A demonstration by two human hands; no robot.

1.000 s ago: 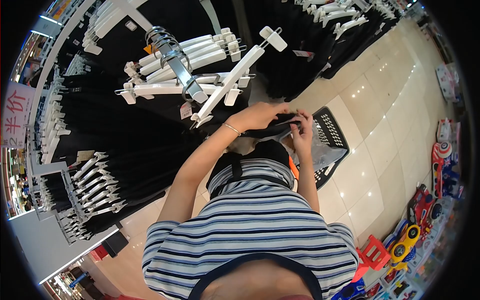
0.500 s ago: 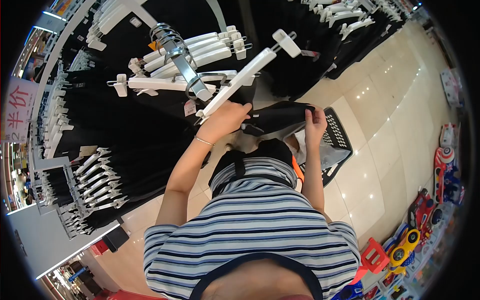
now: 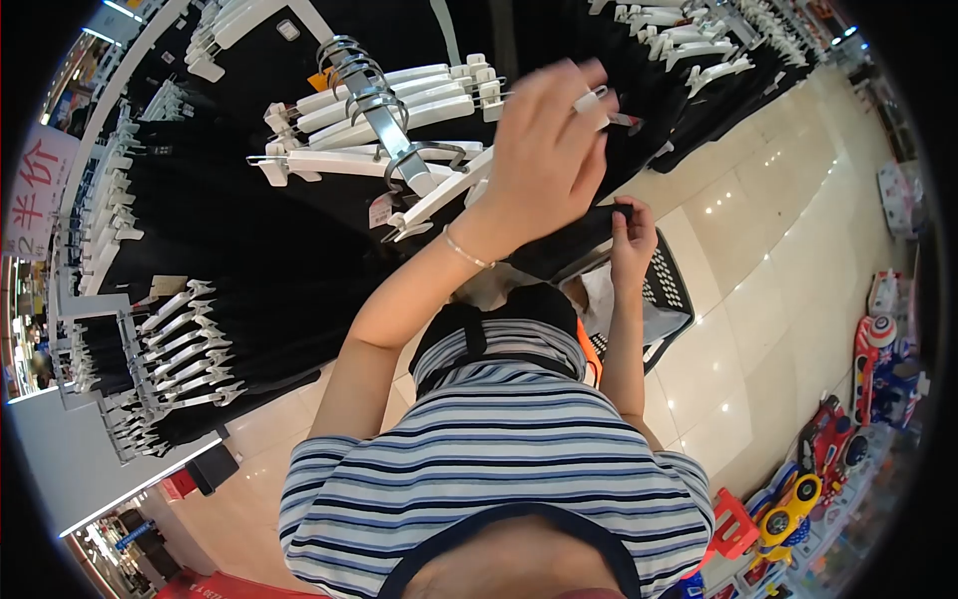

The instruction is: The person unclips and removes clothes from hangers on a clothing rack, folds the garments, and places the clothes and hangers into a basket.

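Observation:
My left hand (image 3: 544, 150), with a bracelet at its wrist, is raised over a white clip hanger (image 3: 444, 200). Its fingers, slightly blurred, are closed around the clip (image 3: 591, 103) at the hanger's far end, and the hand covers much of the hanger's bar. Lower down to the right, my right hand (image 3: 634, 238) pinches the edge of a black garment (image 3: 574, 240) between thumb and fingers. The garment stretches leftward beneath my left forearm, where part of it is hidden. Beside the hanger, a metal rack arm (image 3: 399, 150) carries several more white hangers (image 3: 409, 95).
A dark shopping basket (image 3: 671, 285) with a plastic bag in it stands below my right hand. Racks of black clothes (image 3: 259, 240) fill the left and far side. Toy cars (image 3: 793, 509) line the right edge. Pale tiled floor (image 3: 758, 299) runs between.
My left hand has moved up and right, from the hanger's near end to the clip at its far end. My right hand stays on the black garment.

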